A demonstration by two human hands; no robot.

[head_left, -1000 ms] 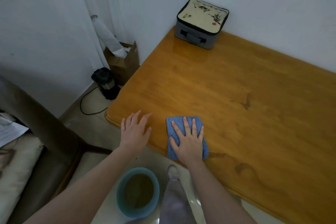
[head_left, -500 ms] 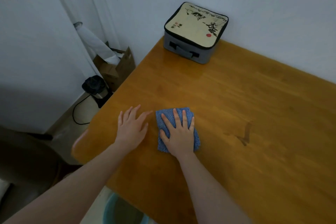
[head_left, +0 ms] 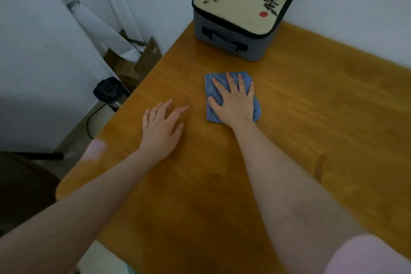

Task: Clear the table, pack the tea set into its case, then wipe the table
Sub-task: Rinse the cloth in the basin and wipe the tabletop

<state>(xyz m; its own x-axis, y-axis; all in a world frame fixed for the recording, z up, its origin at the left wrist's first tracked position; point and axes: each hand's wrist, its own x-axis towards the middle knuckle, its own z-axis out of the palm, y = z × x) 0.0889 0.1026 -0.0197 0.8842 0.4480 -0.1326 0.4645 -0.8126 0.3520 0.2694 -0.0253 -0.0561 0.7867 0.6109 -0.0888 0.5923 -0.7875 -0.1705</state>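
Observation:
A folded blue cloth [head_left: 210,92] lies flat on the wooden table [head_left: 311,118]. My right hand [head_left: 234,101] presses down on it, palm flat, fingers spread. To its left my left hand [head_left: 161,130] rests flat on the bare wood with fingers apart, holding nothing. The grey tea set case [head_left: 242,9], zipped shut with a cream ink-painted lid, stands at the table's far left corner against the wall, a short way beyond the cloth.
Left of the table on the floor stand a cardboard box [head_left: 135,62] holding a white roll [head_left: 97,26], and a dark kettle [head_left: 109,91] with a black cord. A dark chair [head_left: 22,184] sits at lower left. White walls bound the table's far side.
My right hand has slid the cloth away from the near edge toward the case. My left hand moved forward too, less far. The view tilted forward; the blue basin dropped out of sight.

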